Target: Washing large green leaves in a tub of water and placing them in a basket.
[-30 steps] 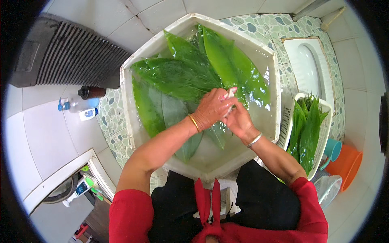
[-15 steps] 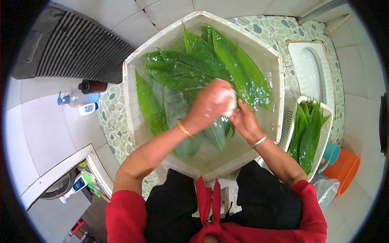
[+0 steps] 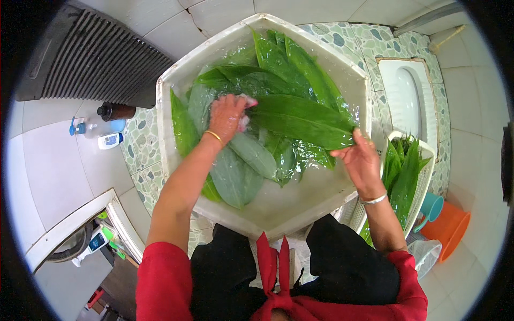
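Note:
A large white basin (image 3: 360,75) holds water and several broad green leaves, some floating and some under the surface. One long leaf (image 3: 305,121) lies stretched across the basin, its right end pinched in the fingers of my right hand (image 3: 361,163) near the right rim. Closed on a white and pink cloth (image 3: 247,102), my left hand (image 3: 227,115) is at the leaf's other end. The fingertips of my left hand are partly hidden by the hand itself. Below it, duller grey-green leaves (image 3: 235,174) lie in the water.
A white slotted basket (image 3: 425,176) with more leaves stands right of the basin. Beside it are a teal cup (image 3: 430,206) and an orange bucket (image 3: 455,224). A squat toilet (image 3: 409,96) is behind. At left are a dark ribbed panel (image 3: 99,59) and bottles (image 3: 116,111).
My hands have drawn apart: the left with the cloth moved left, the right moved right with a leaf end. The leaf now lies stretched between them.

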{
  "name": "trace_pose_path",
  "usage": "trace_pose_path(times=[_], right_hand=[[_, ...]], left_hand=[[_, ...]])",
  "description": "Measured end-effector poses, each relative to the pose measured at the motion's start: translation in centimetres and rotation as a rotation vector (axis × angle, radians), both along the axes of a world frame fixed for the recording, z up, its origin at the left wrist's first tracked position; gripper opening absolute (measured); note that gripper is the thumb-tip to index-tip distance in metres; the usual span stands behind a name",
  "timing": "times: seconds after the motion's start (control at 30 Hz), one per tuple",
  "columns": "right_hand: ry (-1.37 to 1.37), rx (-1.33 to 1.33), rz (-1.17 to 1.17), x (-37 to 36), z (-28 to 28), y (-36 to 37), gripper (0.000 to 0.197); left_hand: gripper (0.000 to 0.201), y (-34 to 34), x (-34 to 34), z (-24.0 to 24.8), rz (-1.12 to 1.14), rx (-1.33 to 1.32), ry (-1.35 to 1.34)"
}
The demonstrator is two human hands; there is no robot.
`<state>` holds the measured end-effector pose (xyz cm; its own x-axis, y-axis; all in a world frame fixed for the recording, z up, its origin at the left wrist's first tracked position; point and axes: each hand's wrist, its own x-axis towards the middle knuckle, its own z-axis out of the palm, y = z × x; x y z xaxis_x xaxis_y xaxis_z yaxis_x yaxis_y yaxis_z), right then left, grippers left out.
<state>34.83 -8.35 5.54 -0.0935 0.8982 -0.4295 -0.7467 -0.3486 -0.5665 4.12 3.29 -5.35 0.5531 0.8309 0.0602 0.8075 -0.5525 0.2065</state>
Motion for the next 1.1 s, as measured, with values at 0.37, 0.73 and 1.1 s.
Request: trace_pose_path(times=[0.37, 0.73, 1.1], right_hand=[[-1.265, 0.945, 0.43, -2.7, 10.5, 2.7, 0.038], [-1.374, 0.819, 0.712, -6.5, -5.5, -1.3, 0.041], [-1.246, 0.692, 0.553, -3.8, -1.9, -3.6, 0.043]], left_hand=[[0.027, -2.2, -4.7, 3.0, 0.578, -0.946, -1.204], [0.043, -6.7, 3.2, 11.0, 0.201, -1.103, -1.217], [0.035, -3.6, 3.8, 0.3, -0.094, 0.041, -0.02]])
